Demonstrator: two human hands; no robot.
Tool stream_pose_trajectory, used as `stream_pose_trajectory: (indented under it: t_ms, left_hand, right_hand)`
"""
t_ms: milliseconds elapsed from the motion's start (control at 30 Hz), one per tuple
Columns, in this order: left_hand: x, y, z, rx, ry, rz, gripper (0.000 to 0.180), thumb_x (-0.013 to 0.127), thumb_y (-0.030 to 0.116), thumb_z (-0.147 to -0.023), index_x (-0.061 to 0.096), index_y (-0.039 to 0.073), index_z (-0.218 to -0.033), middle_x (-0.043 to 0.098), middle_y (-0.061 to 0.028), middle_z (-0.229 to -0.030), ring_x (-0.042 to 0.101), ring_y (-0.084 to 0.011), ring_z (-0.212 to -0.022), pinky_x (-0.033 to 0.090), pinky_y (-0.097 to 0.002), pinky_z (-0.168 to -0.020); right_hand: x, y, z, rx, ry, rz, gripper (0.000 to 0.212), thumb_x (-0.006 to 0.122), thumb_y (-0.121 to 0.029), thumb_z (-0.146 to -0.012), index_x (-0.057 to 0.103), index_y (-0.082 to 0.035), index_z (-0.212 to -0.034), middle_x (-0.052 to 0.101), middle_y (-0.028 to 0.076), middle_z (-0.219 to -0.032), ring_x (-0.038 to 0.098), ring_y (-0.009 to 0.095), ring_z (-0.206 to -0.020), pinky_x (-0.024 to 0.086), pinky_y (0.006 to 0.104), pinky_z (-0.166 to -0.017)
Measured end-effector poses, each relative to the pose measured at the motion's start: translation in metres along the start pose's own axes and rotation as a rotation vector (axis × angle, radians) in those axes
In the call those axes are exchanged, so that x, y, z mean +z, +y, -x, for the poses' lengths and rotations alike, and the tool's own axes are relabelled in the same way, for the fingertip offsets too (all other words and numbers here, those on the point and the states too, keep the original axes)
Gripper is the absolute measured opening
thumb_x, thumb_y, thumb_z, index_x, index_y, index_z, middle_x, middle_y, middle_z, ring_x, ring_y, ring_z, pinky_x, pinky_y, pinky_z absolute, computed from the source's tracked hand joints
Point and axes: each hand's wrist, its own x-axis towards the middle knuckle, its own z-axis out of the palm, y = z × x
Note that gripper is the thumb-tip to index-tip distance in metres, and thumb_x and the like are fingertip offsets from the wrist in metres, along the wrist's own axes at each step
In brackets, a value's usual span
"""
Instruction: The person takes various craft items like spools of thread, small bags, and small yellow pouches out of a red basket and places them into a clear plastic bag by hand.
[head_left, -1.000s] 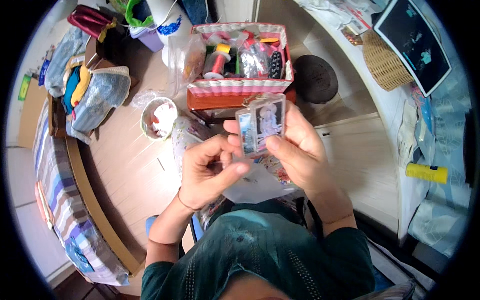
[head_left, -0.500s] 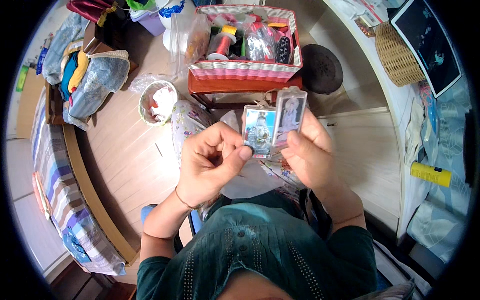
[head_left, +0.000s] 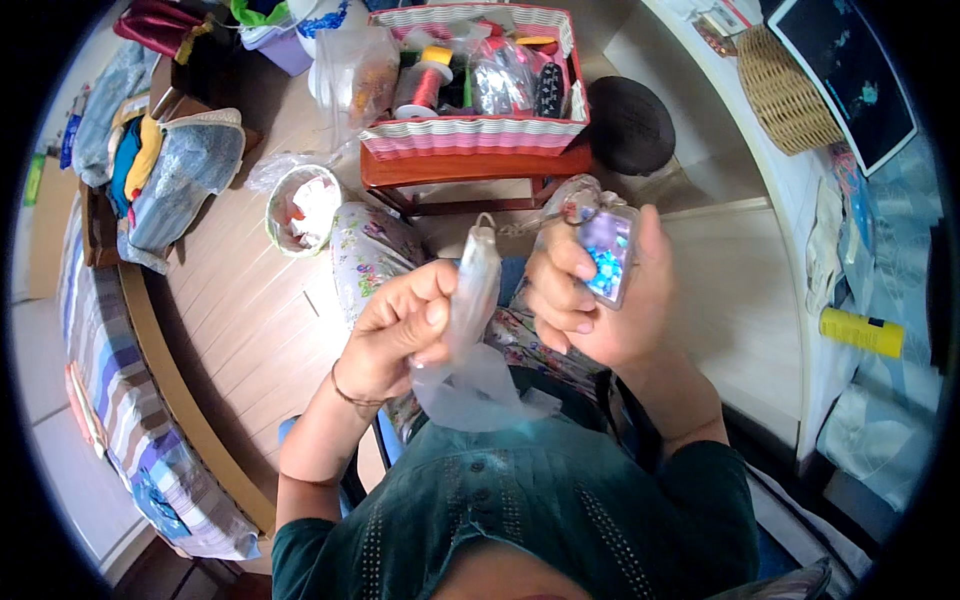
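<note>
My left hand [head_left: 400, 318] pinches a slim, translucent whitish piece with a pale loop [head_left: 476, 275] on top. It stands nearly upright and is blurred, so its exact kind is unclear. Below it, a crumpled translucent plastic sheet or bag [head_left: 480, 388] hangs over my lap. In my right hand [head_left: 610, 300] is a clear-cased picture keychain [head_left: 608, 262], its face turned up with a bright blue and violet pattern. The fingers curl behind and beside the case, and a dark ring shows at its upper left. Whether a second keychain lies behind it is hidden.
Ahead, a pink-and-white woven basket [head_left: 475, 138] of thread spools and bagged items sits on a red-brown stool [head_left: 470, 172]. A small waste bin [head_left: 305, 208] stands left of my knee. A round dark stool [head_left: 632, 125] is right of the basket; a white desk [head_left: 800, 270] runs along the right.
My hands have moved apart. The picture keychain in my right hand now faces up with a blue pattern; my left hand now holds the whitish looped piece upright. The view has shifted slightly.
</note>
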Motion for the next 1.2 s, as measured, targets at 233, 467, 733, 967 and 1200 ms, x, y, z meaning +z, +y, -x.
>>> stream_pose_trajectory:
  t_ms: [233, 467, 733, 967, 1200]
  left_hand:
    - [-0.013, -0.004, -0.002, -0.240, -0.250, 0.482, 0.026, 0.051, 0.028, -0.085, 0.039, 0.005, -0.081, 0.036, 0.0007, -0.054, 0.028, -0.0040, -0.041, 0.023, -0.0179, -0.038]
    - [-0.014, -0.020, -0.004, -0.398, -0.341, 0.944, 0.026, 0.059, 0.022, -0.079, 0.037, 0.009, -0.078, 0.037, 0.0011, -0.053, 0.031, -0.0060, -0.040, 0.024, -0.0195, -0.038]
    - [-0.013, -0.021, -0.006, -0.390, -0.310, 0.875, 0.027, 0.050, 0.033, -0.084, 0.038, 0.011, -0.075, 0.035, 0.0023, -0.049, 0.025, -0.0058, -0.037, 0.019, -0.0204, -0.036]
    - [-0.005, -0.019, -0.007, -0.238, 0.047, 0.194, 0.018, 0.050, 0.023, -0.087, 0.042, 0.007, -0.086, 0.038, 0.0010, -0.058, 0.031, -0.0068, -0.046, 0.026, -0.0197, -0.044]
    - [-0.009, -0.032, -0.011, 0.264, 0.223, -1.096, 0.011, 0.045, 0.014, -0.088, 0.045, 0.003, -0.086, 0.052, -0.0130, -0.060, 0.054, -0.0269, -0.050, 0.039, -0.0321, -0.048]
  right_hand:
    - [-0.004, 0.004, -0.001, 0.188, -0.083, -0.106, 0.063, 0.036, -0.074, -0.072, 0.035, -0.012, -0.068, 0.030, -0.002, -0.050, 0.030, 0.008, -0.041, 0.038, 0.0267, -0.043]
    - [-0.007, 0.009, 0.003, 0.331, -0.153, -0.285, 0.069, 0.030, -0.073, -0.075, 0.039, -0.006, -0.065, 0.032, 0.001, -0.047, 0.031, 0.012, -0.039, 0.040, 0.0309, -0.046]
    - [0.004, 0.007, -0.001, 0.266, 0.037, 0.154, 0.080, 0.020, -0.071, -0.077, 0.049, 0.003, -0.068, 0.036, 0.004, -0.044, 0.034, 0.013, -0.032, 0.043, 0.0310, -0.045]
    - [-0.012, 0.027, -0.001, -0.083, 0.260, 0.375, 0.044, 0.044, -0.042, -0.087, 0.046, -0.005, -0.112, 0.051, 0.001, -0.093, 0.046, 0.009, -0.080, 0.038, 0.0239, -0.074]
    - [-0.022, 0.033, -0.006, -0.116, 0.212, 0.443, 0.035, 0.058, -0.018, -0.082, 0.044, -0.005, -0.111, 0.046, 0.000, -0.095, 0.045, 0.007, -0.089, 0.037, 0.0208, -0.078]
